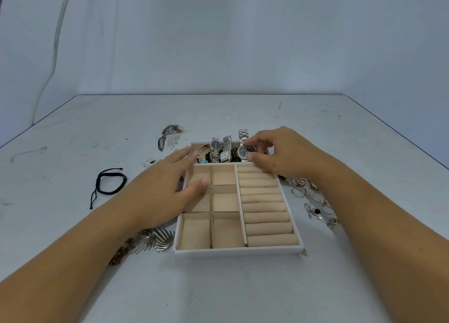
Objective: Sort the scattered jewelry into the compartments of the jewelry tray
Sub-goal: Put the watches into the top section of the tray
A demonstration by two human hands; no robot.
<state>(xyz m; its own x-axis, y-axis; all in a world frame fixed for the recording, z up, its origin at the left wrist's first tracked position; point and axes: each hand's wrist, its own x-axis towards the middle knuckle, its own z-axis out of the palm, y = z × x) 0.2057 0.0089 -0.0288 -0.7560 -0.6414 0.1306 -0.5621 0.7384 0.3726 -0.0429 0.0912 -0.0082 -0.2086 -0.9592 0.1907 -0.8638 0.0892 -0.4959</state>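
Here, right hand (pixel 281 152) pinching watch (pixel 245 150), left hand (pixel 158 191) fingers (pixel 183 153) straight along tray (pixel 238 251) edge

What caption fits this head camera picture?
Right hand pinches a dark-faced silver watch in the far compartment of the cream jewelry tray; left hand rests on its edge.

The pale grey, scuffed surface (pixel 243 286) carries a white jewelry tray (pixel 238 251) at its middle. From the tray, a black cord bracelet (pixel 109 183) lies well apart at 9 o'clock, and silver leaf-shaped pieces (pixel 155 240) lie just beside its corner at 7 o'clock. A scatter of silver rings (pixel 313 201) lies at 3 o'clock, and a dark scorched patch (pixel 168 136) marks the surface at 11 o'clock.
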